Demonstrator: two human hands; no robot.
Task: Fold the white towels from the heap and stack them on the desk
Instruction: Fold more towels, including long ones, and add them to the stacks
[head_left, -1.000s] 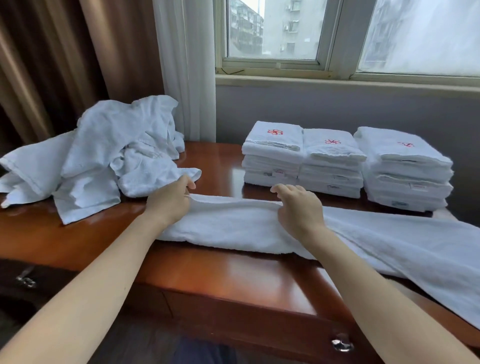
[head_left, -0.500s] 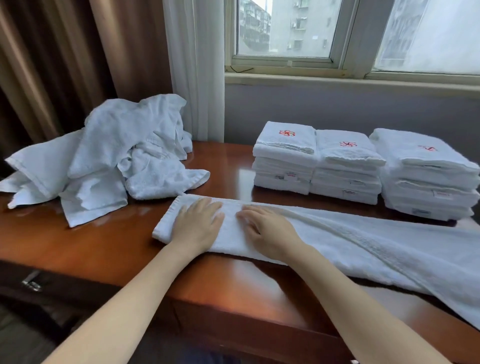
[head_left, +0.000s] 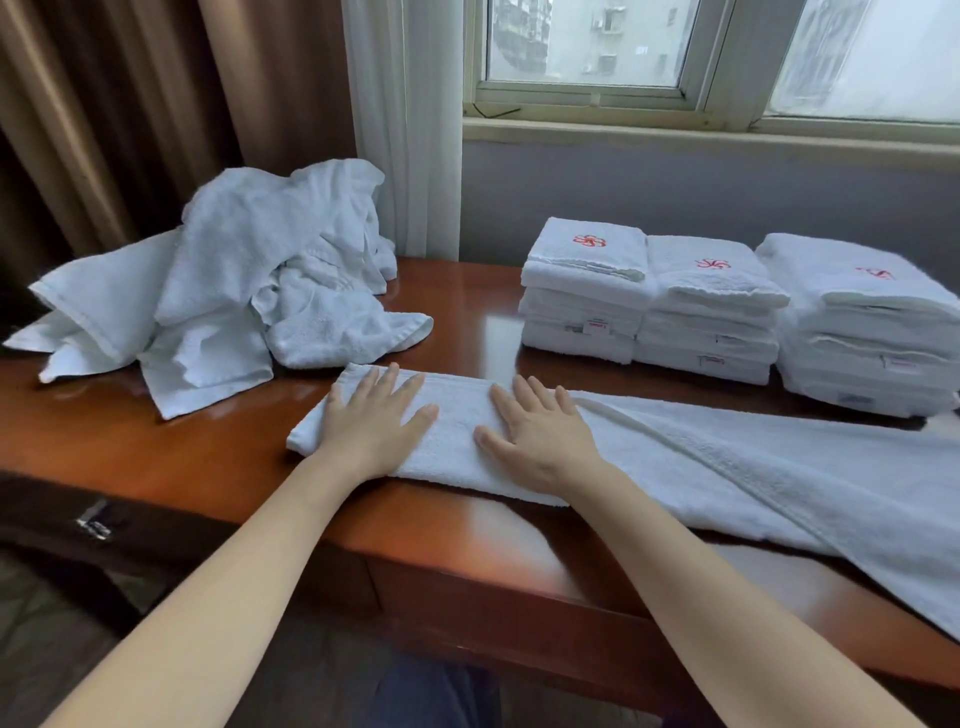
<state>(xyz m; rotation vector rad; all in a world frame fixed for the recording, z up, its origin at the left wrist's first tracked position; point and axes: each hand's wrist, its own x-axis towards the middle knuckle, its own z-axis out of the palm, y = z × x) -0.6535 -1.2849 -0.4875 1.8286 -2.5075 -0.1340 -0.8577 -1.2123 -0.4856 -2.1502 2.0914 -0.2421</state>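
Note:
A long white towel (head_left: 717, 467), folded lengthwise, lies across the wooden desk (head_left: 156, 452) and trails off past the right edge. My left hand (head_left: 376, 421) presses flat on its left end, fingers spread. My right hand (head_left: 535, 431) lies flat on the towel beside it, fingers straight. A crumpled heap of white towels (head_left: 234, 280) sits at the desk's back left. Three stacks of folded towels with red emblems stand at the back right: one stack (head_left: 584, 291), a middle stack (head_left: 709, 312) and a right stack (head_left: 867, 322).
A window and sill run behind the stacks, with a white sheer curtain (head_left: 405, 130) and brown drapes (head_left: 130, 104) to the left. The desk's front edge has drawers; a metal handle (head_left: 93, 525) shows at lower left.
Both hands went from gripping the towel's far edge to lying flat on its folded left end, spreading apart slightly. The towel's far edge came over toward me.

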